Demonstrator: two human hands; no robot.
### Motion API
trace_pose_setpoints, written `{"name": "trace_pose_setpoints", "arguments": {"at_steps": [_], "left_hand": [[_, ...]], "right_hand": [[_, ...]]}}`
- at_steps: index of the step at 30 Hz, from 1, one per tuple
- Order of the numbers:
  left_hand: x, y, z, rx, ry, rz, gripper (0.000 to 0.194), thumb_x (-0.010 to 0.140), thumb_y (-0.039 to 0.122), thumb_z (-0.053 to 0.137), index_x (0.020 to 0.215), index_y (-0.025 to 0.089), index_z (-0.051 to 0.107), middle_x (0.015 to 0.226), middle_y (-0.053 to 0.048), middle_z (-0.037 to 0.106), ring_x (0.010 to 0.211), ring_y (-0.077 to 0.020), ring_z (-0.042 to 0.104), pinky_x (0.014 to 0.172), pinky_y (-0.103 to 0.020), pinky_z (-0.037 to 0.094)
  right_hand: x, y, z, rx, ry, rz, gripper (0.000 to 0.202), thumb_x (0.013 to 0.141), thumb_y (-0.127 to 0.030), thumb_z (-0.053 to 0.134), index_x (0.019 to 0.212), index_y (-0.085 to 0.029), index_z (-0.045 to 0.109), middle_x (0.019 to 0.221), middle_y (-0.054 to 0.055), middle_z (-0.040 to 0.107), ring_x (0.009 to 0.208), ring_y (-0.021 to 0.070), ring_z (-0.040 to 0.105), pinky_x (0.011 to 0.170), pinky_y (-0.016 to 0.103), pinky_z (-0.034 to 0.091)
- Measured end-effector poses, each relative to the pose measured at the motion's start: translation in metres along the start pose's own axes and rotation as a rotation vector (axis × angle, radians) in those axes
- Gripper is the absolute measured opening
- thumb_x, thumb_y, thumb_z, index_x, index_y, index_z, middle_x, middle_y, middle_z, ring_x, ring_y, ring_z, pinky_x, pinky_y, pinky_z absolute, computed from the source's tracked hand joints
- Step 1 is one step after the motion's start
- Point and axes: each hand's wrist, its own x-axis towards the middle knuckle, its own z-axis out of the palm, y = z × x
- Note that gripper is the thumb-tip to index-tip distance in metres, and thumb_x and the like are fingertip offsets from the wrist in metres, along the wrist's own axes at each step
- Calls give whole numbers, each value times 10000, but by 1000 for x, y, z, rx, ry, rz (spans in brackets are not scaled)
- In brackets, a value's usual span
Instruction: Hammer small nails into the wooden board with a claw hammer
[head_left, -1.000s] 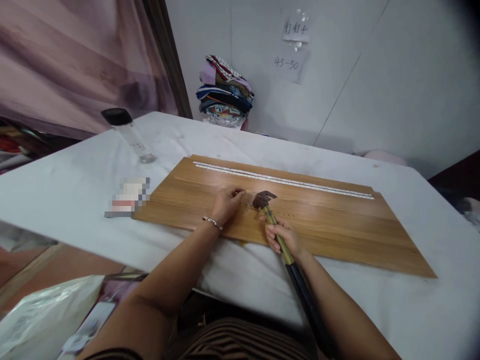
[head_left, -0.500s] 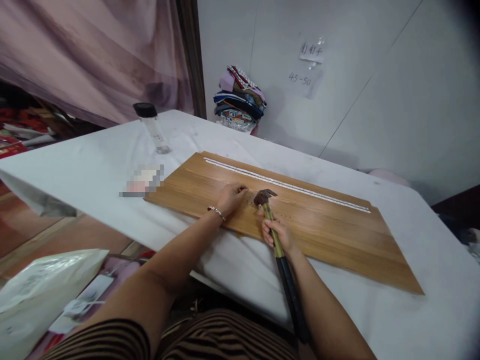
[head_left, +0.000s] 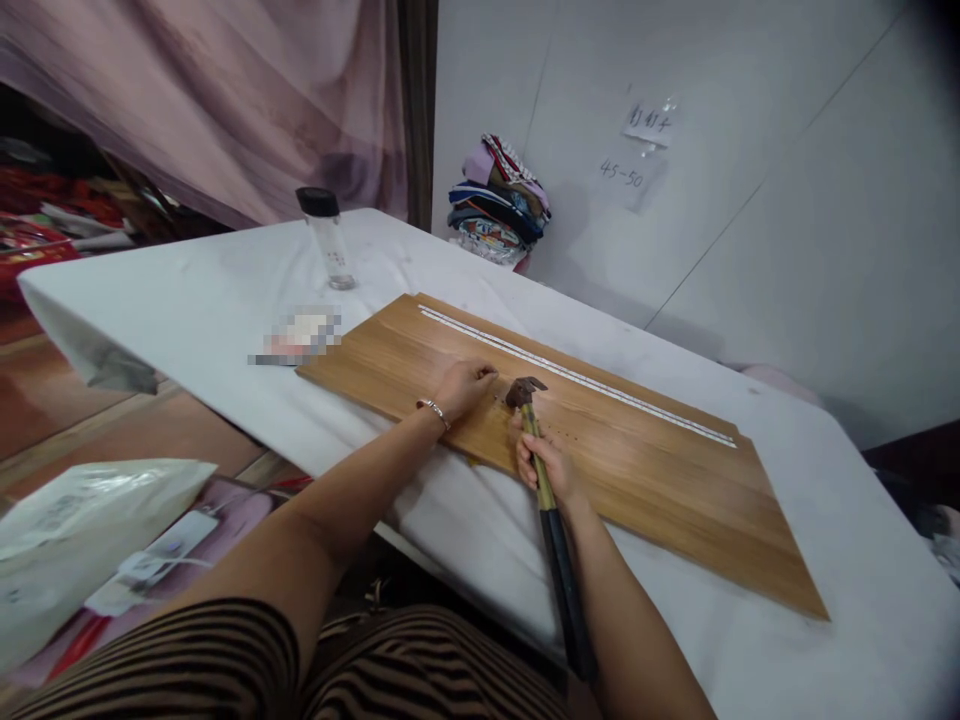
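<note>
A wooden board (head_left: 660, 500) lies flat across the white-covered table, with two pale measuring strips (head_left: 577, 375) along its far side. My right hand (head_left: 546, 462) is closed round the neck of a hammer (head_left: 551, 500), whose rusty head is just over the board, right of my left hand. My left hand (head_left: 466, 388), with a bracelet at the wrist, rests on the board with its fingertips pinched together; what they hold, if anything, is too small to make out. Several small dark dots run in a line on the board near the hammer head.
On the table (head_left: 225, 270) stand a clear bottle (head_left: 328, 245) with a black lid and a blurred flat item (head_left: 300, 335). Folded clothes (head_left: 499, 205) are stacked by the wall. A plastic bag (head_left: 90, 540) and a power strip (head_left: 154, 562) are at lower left.
The camera view has shifted and turned slightly. Both hands stay at nearly the same places on the board, with the hammer still in my right hand.
</note>
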Motion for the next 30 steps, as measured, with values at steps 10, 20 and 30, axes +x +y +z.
{"name": "trace_pose_setpoints", "arguments": {"at_steps": [10, 20, 30], "left_hand": [[-2, 6, -4, 5, -5, 11, 197, 826, 288, 574, 853, 186, 740, 851, -32, 739, 775, -152, 629, 719, -255, 472], [-4, 9, -5, 19, -13, 19, 194, 831, 278, 563, 845, 184, 731, 814, -22, 727, 734, -141, 610, 687, -255, 455], [-4, 7, -4, -16, -24, 41, 217, 837, 312, 552, 847, 186, 728, 818, -23, 720, 725, -140, 595, 684, -254, 450]], "right_hand": [[-1, 0, 1, -26, 8, -14, 351, 770, -375, 676, 1037, -180, 557, 574, -87, 518, 298, 41, 364, 272, 168, 297], [-4, -1, 5, -41, 41, -17, 389, 746, -407, 700, 1020, -168, 561, 563, -90, 517, 288, 38, 363, 262, 166, 296], [-6, -3, 7, -23, 61, -16, 371, 749, -378, 695, 1027, -165, 574, 556, -93, 519, 282, 38, 361, 259, 169, 291]]}}
